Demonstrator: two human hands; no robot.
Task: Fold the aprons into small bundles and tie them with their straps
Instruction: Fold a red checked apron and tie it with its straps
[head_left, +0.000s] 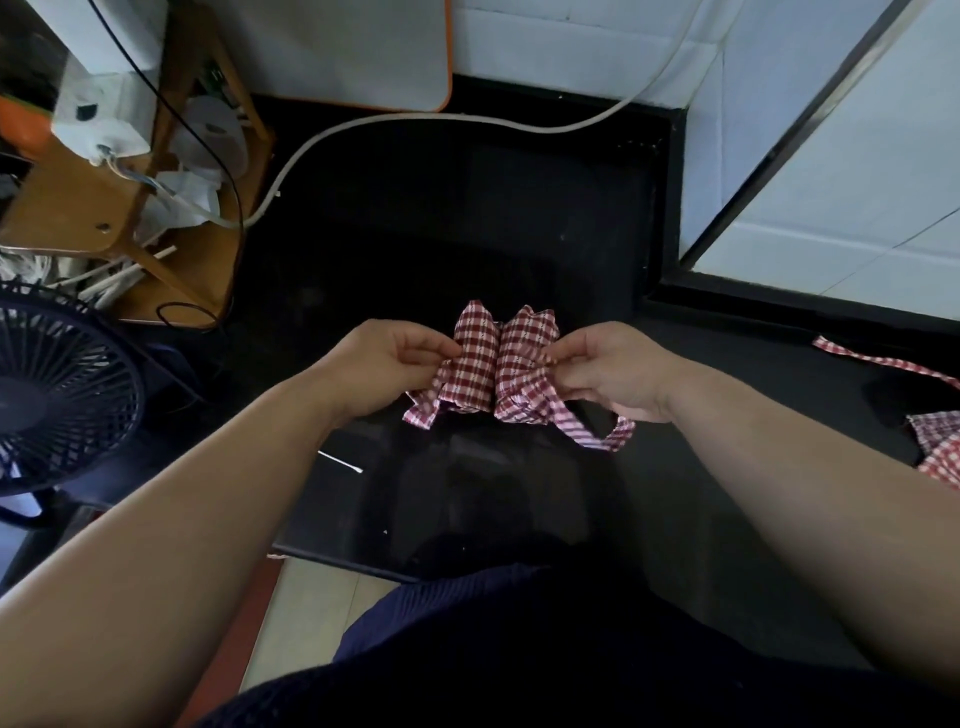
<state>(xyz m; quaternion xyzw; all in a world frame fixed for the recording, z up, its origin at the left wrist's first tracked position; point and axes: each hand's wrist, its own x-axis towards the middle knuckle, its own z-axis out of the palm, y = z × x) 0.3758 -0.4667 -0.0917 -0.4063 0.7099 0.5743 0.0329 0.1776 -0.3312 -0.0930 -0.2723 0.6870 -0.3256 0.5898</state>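
Note:
A red-and-white checked apron (498, 358), folded into a small bundle cinched at its middle, is held just above the black counter (467, 234). My left hand (395, 358) pinches a strap end at the bundle's left side. My right hand (608, 369) pinches the other strap at the right side, and that strap (597, 431) trails down in a loop below the hand. A second checked apron (940, 447) lies at the counter's right edge, with its strap (883, 361) stretched across the surface.
A dark fan (57, 395) stands at the left. Behind it is a wooden stand (78, 197) with clutter and cables. A white hose (415, 122) curves across the back of the counter. White tiled walls rise at the back and right.

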